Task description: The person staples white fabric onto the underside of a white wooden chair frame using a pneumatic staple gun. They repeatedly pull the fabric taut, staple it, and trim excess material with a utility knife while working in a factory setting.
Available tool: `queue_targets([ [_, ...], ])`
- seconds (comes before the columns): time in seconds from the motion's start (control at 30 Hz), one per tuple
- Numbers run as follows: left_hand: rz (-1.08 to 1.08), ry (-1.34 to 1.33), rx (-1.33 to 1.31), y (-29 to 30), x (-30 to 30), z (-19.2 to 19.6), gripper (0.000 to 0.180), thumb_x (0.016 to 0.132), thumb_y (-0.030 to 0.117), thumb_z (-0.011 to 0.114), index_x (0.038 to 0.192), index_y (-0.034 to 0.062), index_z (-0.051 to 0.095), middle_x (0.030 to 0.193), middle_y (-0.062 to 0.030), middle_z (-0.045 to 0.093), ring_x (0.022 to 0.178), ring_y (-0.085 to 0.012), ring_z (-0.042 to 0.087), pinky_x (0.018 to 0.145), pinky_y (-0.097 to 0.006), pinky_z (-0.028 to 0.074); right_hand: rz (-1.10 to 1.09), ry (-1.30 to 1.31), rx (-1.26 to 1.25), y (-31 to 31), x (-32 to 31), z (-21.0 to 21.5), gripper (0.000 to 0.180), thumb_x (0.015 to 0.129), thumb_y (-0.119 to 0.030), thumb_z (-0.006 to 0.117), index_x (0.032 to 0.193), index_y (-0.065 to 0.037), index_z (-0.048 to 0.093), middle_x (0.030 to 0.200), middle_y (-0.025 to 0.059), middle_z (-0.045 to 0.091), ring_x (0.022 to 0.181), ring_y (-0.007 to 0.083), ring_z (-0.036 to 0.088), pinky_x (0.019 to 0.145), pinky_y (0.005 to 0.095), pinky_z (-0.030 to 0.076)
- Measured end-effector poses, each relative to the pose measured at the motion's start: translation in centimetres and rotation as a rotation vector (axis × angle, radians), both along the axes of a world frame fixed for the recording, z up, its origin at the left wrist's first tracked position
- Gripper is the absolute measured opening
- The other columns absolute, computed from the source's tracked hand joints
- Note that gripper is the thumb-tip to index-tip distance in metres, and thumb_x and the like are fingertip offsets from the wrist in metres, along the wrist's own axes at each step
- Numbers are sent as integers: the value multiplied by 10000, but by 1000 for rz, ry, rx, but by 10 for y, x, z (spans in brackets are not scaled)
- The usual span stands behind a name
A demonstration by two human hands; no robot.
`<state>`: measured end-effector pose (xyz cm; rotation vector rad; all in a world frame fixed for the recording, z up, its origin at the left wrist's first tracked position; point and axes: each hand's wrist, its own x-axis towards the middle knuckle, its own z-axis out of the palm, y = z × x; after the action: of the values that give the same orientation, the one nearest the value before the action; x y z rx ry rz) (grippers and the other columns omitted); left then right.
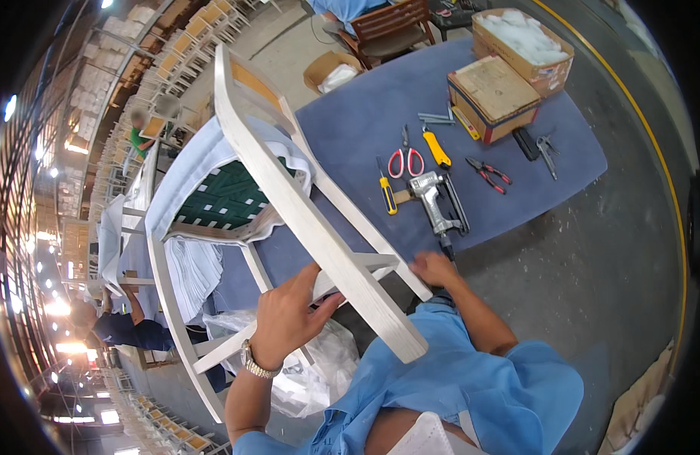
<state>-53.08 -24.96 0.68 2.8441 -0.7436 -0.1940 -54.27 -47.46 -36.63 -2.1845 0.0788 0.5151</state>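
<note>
A whitewashed wooden chair frame [357, 290] lies tipped over on a blue-covered table [342, 114]. Its seat underside shows woven green webbing [222, 194], edged by pale blue fabric [260, 138]. My left hand [288, 311], with a metal watch at the wrist, is closed round a rail between the chair legs. My right hand [435, 270] is beside the end of another leg, just below the pneumatic staple gun [435, 202] and its hose fitting. Its fingers are blurred and partly hidden, so whether it grips anything is unclear.
Red-handled scissors [405, 161], a yellow knife [436, 149], a screwdriver [387, 194], pliers [488, 174] and a trigger-handled metal tool [547, 156] lie on the table. A closed carton [495, 85] sits beside a box of white stuffing [556, 74]. Clear plastic [327, 360] hangs below the chair.
</note>
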Motion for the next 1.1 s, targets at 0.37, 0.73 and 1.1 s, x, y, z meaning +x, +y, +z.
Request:
queue_targets([
  [0.37, -62, 244, -115, 24, 7, 31, 676, 867, 411, 733, 1377, 24, 512, 1032, -233, 687, 859, -412, 678, 719, -435, 553, -19, -416, -239, 56, 176, 13, 363, 805, -259, 743, 1139, -160, 640, 1055, 204, 615, 1009, 400, 614, 869, 487, 515],
  [0.73, 47, -314, 126, 203, 239, 105, 688, 912, 552, 629, 1353, 27, 562, 1156, -226, 683, 1033, -378, 670, 918, -430, 516, -183, -266, 993, 0, 188, 145, 583, 822, 52, 625, 1357, -96, 447, 962, 69, 626, 894, 171, 639, 817, 296, 531],
  [1.1, 170, -161, -50, 203, 419, 14, 722, 944, 701, 352, 1364, 168, 599, 1308, -185, 629, 1232, -368, 578, 1051, -448, 435, 28, -894, -222, 98, 194, 440, 407, 904, -207, 679, 1286, -124, 568, 968, 116, 709, 810, 277, 693, 701, 362, 515],
])
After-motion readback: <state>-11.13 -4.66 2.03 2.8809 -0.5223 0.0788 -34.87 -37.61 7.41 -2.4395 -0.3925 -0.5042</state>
